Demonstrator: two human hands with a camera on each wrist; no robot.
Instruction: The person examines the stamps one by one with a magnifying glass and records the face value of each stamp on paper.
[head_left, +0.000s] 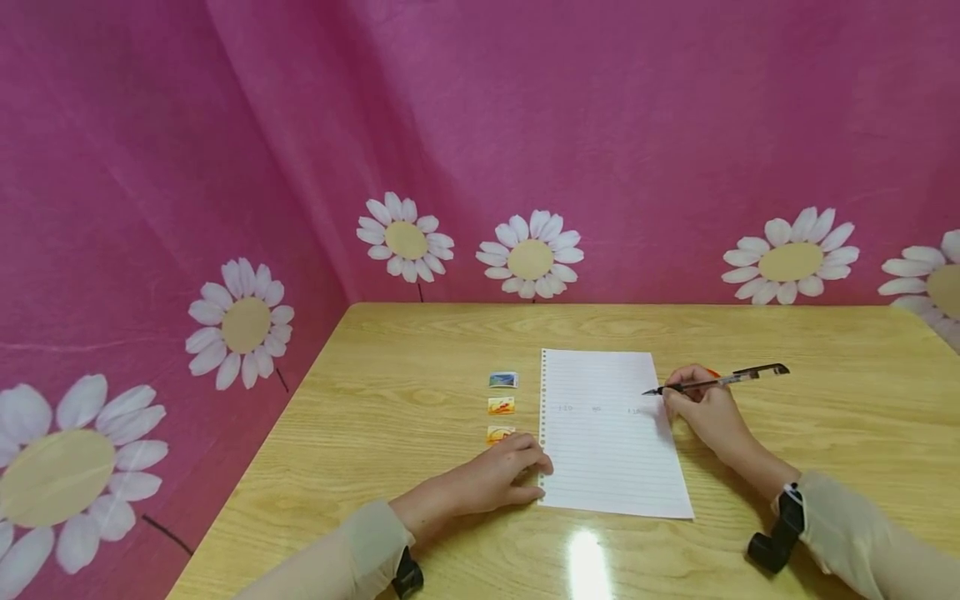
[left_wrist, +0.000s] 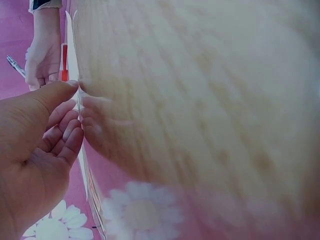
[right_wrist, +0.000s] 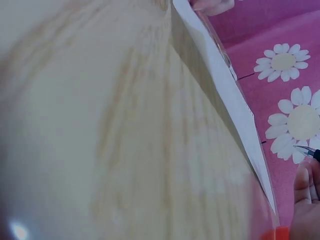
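Observation:
A white sheet of lined paper [head_left: 600, 467] with punched holes along its left side lies on the table. Faint handwritten marks run in a row across its upper half. My right hand [head_left: 708, 412] holds a black-ended, clear-barreled pen [head_left: 738, 377], its tip over the sheet near the right edge. Relaxed fingers of my left hand [head_left: 495, 475] rest at the punched edge. Left of the sheet, small stamp-like pictures form a column: a blue one [head_left: 503, 380], a yellow-orange one [head_left: 501, 406], and another yellow one [head_left: 498, 434] partly covered by my left hand.
The wooden table [head_left: 375, 400] reaches back to a pink curtain [head_left: 637, 150] printed with white daisies. A small red-orange object [left_wrist: 64, 62] shows beside my right hand, mostly hidden by it in the head view. Black wrist cameras hang at both cuffs.

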